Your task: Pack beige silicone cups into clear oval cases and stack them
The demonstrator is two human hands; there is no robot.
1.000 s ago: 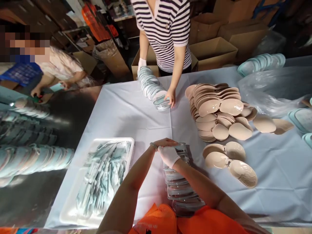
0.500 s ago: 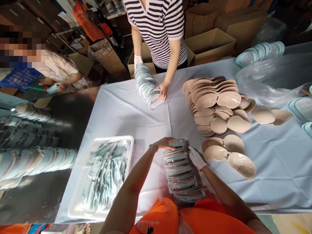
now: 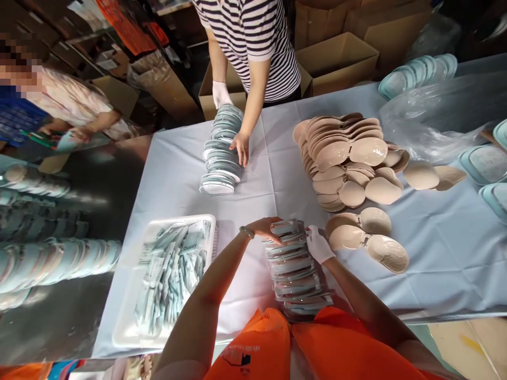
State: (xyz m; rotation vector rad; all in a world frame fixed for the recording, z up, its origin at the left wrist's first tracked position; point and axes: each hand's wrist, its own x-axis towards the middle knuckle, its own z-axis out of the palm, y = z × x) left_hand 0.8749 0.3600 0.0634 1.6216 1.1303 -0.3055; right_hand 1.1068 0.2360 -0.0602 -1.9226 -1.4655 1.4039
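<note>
A row of clear plastic packs [image 3: 295,266], standing on edge, runs along the cloth in front of my body. My left hand [image 3: 267,228], bare with a bracelet at the wrist, has its fingers bent over the left side of the far packs. On the opposite side, my right hand [image 3: 319,246] in a white glove presses against the far right end of the row. Between them the two hands hold the packs. What lies inside the packs is hard to make out. Close to my right hand lie loose beige bra cups [image 3: 366,240].
A white basket [image 3: 216,248] of flat sachets stands left. Stacked beige bra cups [image 3: 340,142] sit right, near a clear plastic sheet [image 3: 431,126]. Across the table, a person in a striped shirt [image 3: 259,31] handles a row of pale packs [image 3: 222,153]. Another person [image 3: 75,100] works at far left.
The co-worker's pale row has shifted left and now stands more upright along the table; their bare hand has lifted off its near end. My hands stay at the clear packs.
</note>
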